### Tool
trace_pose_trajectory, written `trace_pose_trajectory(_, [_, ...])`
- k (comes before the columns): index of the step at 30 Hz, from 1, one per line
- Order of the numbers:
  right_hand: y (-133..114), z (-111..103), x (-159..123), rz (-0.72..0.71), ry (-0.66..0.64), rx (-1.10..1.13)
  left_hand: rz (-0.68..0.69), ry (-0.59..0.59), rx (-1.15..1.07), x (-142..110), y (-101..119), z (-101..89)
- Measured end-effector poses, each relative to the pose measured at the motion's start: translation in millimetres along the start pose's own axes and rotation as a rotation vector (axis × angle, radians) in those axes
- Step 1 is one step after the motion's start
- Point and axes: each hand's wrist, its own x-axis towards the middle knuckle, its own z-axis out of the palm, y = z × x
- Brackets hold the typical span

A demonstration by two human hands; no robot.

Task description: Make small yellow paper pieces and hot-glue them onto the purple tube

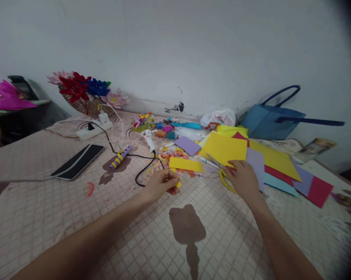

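Observation:
My left hand (163,182) is closed in a pinch on a small yellow paper piece (178,184), which the fingers partly hide. To the right, my right hand (243,178) has its fingers on a pair of scissors (227,182) with yellow handles, the blades pointing away and to the left. Just beyond my hands lies a yellow strip (187,165) on scattered paper scraps (167,156). A large yellow sheet (223,147) rests behind the scissors, among lilac, red and light blue sheets.
A white glue gun (148,140) with a black cord stands near the scraps. Left of it are a purple-and-yellow wrapped stick (120,157), a phone (78,161) and a power strip (94,130). Fabric flowers (76,88) and a blue bag (273,121) stand by the wall.

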Motion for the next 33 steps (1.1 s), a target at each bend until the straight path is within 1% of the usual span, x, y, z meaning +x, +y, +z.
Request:
trace_pose_trajectory(1, [-13, -3, -3, -0.023, -0.028, 0.176, 0.001, -0.003, 0.004, 0, -1, 0.2])
trace_pose_trajectory(2, [-28, -4, -8, -0.029, -0.099, 0.369, 0.007, -0.004, 0.009, 0, -1, 0.5])
trace_pose_trajectory(4, [-58, -6, -20, -0.021, -0.359, 0.714, 0.026, -0.007, 0.026, 0, -2, 1.3])
trace_pose_trajectory(5, [-72, -6, -28, -0.018, -0.483, 0.829, 0.040, -0.011, 0.034, 0, -2, 1.9])
trace_pose_trajectory(6, [-85, -6, -35, -0.011, -0.572, 0.915, 0.051, -0.022, 0.041, -1, -2, 2.6])
trace_pose_trajectory(9, [-110, -5, -52, 0.042, -0.709, 1.091, 0.062, -0.063, 0.034, -2, 0, 4.8])
trace_pose_trajectory(11, [-116, -4, -57, 0.117, -0.750, 1.174, 0.056, -0.062, 0.015, -3, 1, 6.2])
trace_pose_trajectory(15, [-117, -1, -58, 0.278, -0.812, 1.329, 0.004, -0.057, 0.000, -5, 1, 7.1])
trace_pose_trajectory(18, [-117, 1, -58, 0.377, -0.867, 1.443, -0.035, -0.083, -0.064, -5, -1, 6.5])
trace_pose_trajectory(20, [-117, 0, -58, 0.419, -0.897, 1.514, -0.050, -0.109, -0.119, -5, -2, 5.9])
trace_pose_trajectory(23, [-117, -1, -59, 0.456, -0.930, 1.571, -0.058, -0.143, -0.155, -5, -2, 5.2])
trace_pose_trajectory(28, [-117, -2, -58, 0.490, -0.956, 1.600, -0.067, -0.158, -0.138, -5, -2, 4.9])
trace_pose_trajectory(33, [-114, 2, -60, 0.464, -0.954, 1.628, -0.067, -0.158, -0.131, -3, -5, 4.2])
